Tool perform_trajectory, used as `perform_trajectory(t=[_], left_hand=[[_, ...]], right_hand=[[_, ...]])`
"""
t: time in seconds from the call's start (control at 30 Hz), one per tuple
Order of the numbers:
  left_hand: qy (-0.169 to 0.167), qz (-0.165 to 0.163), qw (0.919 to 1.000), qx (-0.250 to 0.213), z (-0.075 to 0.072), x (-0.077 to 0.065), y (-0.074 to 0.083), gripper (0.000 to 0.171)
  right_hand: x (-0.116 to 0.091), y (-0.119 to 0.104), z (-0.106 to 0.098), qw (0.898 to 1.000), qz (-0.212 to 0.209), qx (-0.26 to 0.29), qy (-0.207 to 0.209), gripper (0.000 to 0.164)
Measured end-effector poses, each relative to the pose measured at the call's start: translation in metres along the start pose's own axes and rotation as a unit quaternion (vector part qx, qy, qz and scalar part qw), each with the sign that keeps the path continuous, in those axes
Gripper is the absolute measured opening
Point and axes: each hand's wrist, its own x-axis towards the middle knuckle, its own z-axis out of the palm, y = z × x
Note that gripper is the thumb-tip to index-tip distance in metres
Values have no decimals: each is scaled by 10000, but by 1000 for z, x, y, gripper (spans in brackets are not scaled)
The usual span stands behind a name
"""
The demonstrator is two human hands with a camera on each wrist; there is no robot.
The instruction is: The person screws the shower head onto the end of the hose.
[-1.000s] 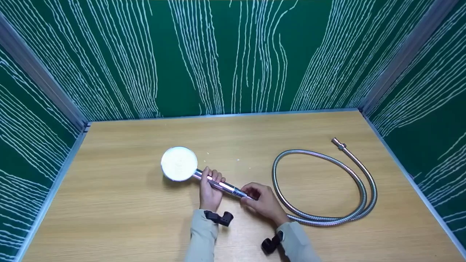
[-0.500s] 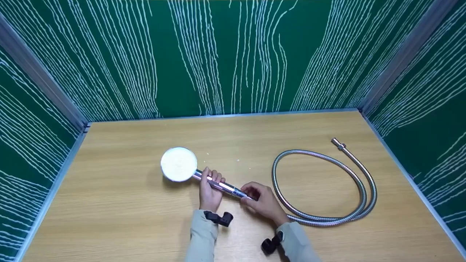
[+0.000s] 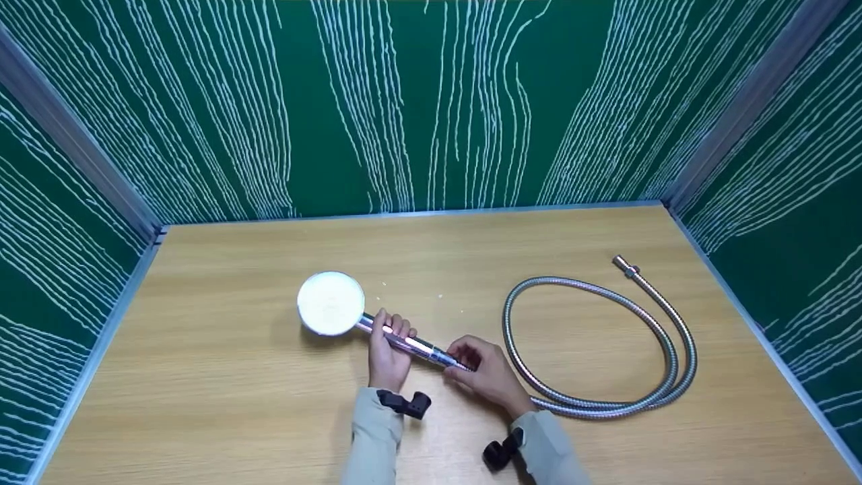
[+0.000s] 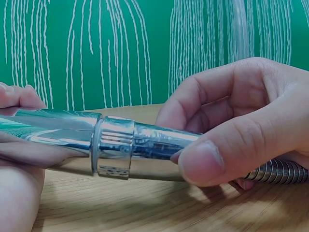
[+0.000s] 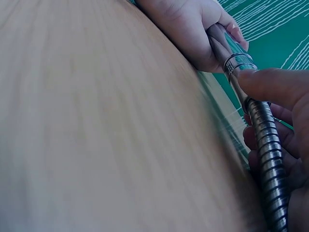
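Note:
A chrome hand shower [image 3: 330,303] with a round white face lies across the wooden table, its handle slanting down to the right. My left hand [image 3: 389,357] is wrapped round that handle. At the lower end, my right hand [image 3: 488,377] pinches the tapered chrome connector [image 4: 161,142] of the shower hose [image 3: 592,411] between thumb and fingers. In the left wrist view the connector sits in line with the handle, right up against a grooved collar [image 4: 116,147]. The ribbed hose [image 5: 269,150] runs back beneath the right palm in the right wrist view.
The hose coils in a wide loop on the right of the table [image 3: 222,377], its free end fitting [image 3: 624,265] pointing up and left. A few small white specks lie behind the hands. Green walls [image 3: 417,108] with white streaks enclose the back and sides.
The right hand's fingers shift very slightly at the connector. The left hand, hand shower and hose loop stay in place.

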Motion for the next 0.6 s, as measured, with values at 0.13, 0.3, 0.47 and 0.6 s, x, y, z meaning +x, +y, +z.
perform_trajectory(t=[0.13,0.3,0.47,0.6], left_hand=[[80,-16,10000,18,1,0,0,35],[120,-29,9999,30,2,-1,1,34],[119,-31,9999,56,1,0,0,34],[111,-36,9999,71,2,0,0,34]], right_hand=[[-1,-7,-2,10000,44,72,-33,22],[-1,-6,-1,9999,50,102,-23,21],[-2,-8,-2,10000,81,-10,-57,20],[-1,-6,-2,9998,164,-45,-85,20]])
